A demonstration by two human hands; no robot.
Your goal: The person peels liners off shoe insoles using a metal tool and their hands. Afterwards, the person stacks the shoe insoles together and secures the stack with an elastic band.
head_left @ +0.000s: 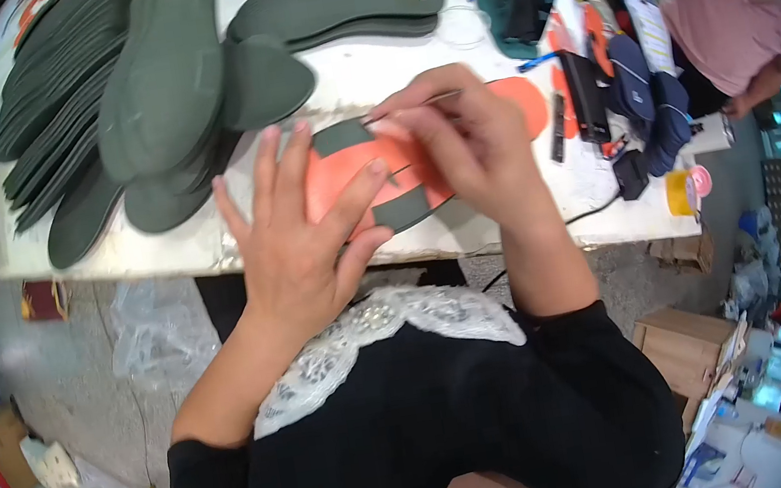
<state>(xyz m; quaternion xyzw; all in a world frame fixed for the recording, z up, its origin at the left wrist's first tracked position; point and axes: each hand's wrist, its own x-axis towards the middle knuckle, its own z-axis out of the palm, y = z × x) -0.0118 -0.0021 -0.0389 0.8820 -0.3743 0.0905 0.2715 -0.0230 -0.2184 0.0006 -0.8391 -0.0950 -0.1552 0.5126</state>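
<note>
My left hand (292, 228) lies with spread fingers on an orange sheet (337, 179), pressing it down near the table's front edge. Dark green insole pieces (344, 137) show above and below the orange part, overlapping it; which layer is on top is hard to tell. My right hand (488, 154) is closed in a pinch around a thin dark stick (439, 97), whose tip reaches the upper green part. Its exact kind is too small to make out. Another orange piece (523, 105) lies behind my right hand.
Stacked dark green insoles (159, 77) cover the left of the white table (375, 70), with more insoles (335, 5) at the back. At right lie a black box (582, 94), navy pouches (635, 86) and yellow tape (680, 193). A person in pink (728, 2) stands at far right.
</note>
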